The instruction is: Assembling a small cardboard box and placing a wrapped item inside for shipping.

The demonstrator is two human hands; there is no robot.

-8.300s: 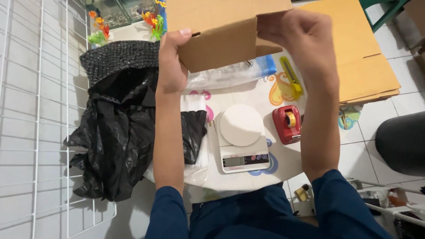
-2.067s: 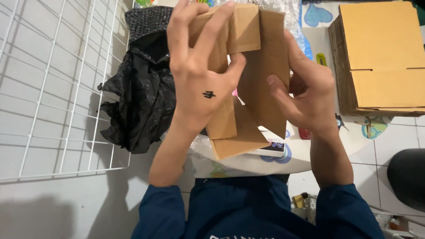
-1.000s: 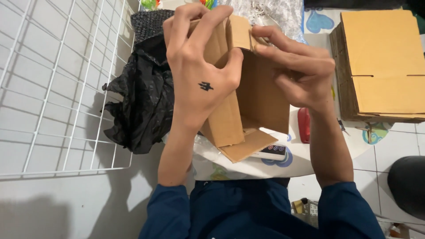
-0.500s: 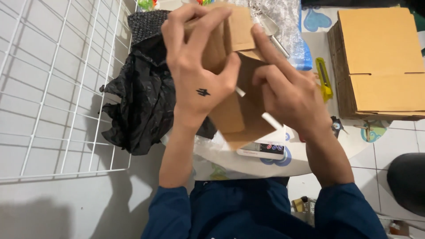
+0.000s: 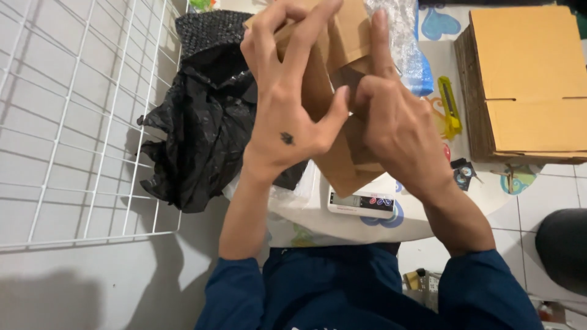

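A small brown cardboard box [image 5: 342, 160] is held up in front of me over the table, its flaps partly folded. My left hand [image 5: 287, 98] wraps the box's left side, fingers spread over the top flap and thumb pressed on the front. My right hand [image 5: 394, 119] holds the right side, index finger pointing up along a flap. Under the box stands a white kitchen scale [image 5: 362, 201], mostly hidden by the box and my hands.
A crumpled black plastic bag [image 5: 202, 128] lies at the left beside a white wire grid panel [image 5: 73, 110]. A stack of flat cardboard boxes [image 5: 529, 85] sits at the right. A yellow utility knife [image 5: 450, 107] and bubble wrap [image 5: 403, 36] lie behind my hands.
Both hands have shifted on the box: my right hand has moved up and onto the flaps beside my left thumb. The box is turned and folded more closely between them.
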